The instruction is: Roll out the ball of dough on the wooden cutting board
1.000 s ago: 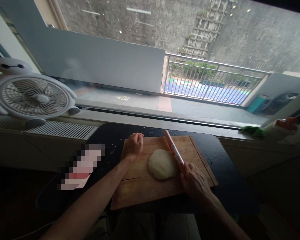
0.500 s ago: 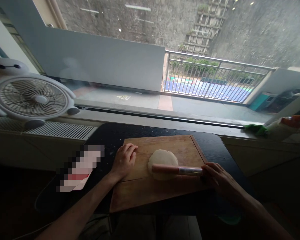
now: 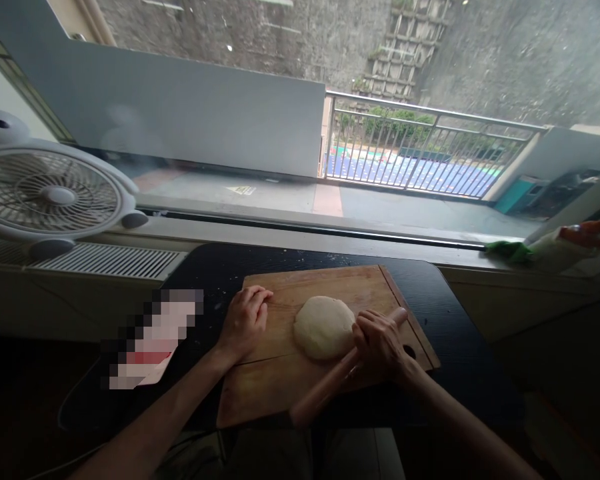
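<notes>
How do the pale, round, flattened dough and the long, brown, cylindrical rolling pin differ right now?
The dough is broad and rounded; the rolling pin is long and narrow.
The dough is creamy white; the rolling pin is brown.
The dough lies on the rectangular brown wooden board; the rolling pin slants in the right hand.
Both appear over the board.

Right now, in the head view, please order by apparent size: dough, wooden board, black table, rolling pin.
1. Black table
2. Wooden board
3. Dough and rolling pin: unsure; the pin looks longer but slimmer, partly covered by the right hand.
</notes>
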Motion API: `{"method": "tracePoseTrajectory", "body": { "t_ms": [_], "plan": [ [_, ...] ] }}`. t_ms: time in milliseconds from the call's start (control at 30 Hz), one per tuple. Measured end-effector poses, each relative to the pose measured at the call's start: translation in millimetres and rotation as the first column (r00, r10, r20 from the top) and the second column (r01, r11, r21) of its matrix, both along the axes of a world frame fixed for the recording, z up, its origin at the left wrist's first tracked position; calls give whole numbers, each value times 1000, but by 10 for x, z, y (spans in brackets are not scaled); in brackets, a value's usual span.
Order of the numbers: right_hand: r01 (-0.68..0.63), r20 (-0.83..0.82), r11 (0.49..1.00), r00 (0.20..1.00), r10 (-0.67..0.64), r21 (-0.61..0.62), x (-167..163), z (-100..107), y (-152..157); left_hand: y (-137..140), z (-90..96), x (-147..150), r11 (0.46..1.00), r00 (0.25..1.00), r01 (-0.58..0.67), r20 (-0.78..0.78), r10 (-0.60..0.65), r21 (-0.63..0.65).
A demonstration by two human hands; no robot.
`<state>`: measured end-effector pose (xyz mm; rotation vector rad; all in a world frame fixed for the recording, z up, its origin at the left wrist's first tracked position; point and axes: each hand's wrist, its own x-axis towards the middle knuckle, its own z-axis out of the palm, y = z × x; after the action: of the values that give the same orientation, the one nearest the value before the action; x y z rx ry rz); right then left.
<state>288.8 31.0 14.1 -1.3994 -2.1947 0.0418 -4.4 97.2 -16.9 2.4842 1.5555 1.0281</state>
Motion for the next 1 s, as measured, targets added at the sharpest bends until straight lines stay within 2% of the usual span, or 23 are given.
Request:
{"method": "tracePoseTrajectory", "body": {
  "t_ms": [133,300,367,500,567,700,900,1000],
  "plan": [
    [-27,-54,1000,998,27,-6,37,36,145,-5,15,5,1000,1000,10,-7,-10,-6],
    [-211,-15,977,977,211,-43,244,-34,66,-33,24,18,1000,999,-13,-38,12,-27],
    [-171,-43,985,984,170,-20,257,-54,91,-39,25,28,999,997,-27,-67,25,-30],
    [-7,-126,1000,992,9,19,175,-52,150,-31,29,33,1000,995,-22,-97,20,-21],
    [-3,-96,1000,995,3,0,188,-44,91,-23,30,28,1000,995,-15,-101,12,-23],
    [-112,-26,993,993,111,-46,266,-43,4,-12,27,24,999,994,-23,-110,20,-26],
    [153,-101,988,984,-150,26,98,-22,141,-13,27,26,1000,996,-9,-84,8,-14],
    [89,20,996,996,-89,33,44,-13,-51,-15,25,30,1000,997,-11,-76,10,-4]
  ]
}}
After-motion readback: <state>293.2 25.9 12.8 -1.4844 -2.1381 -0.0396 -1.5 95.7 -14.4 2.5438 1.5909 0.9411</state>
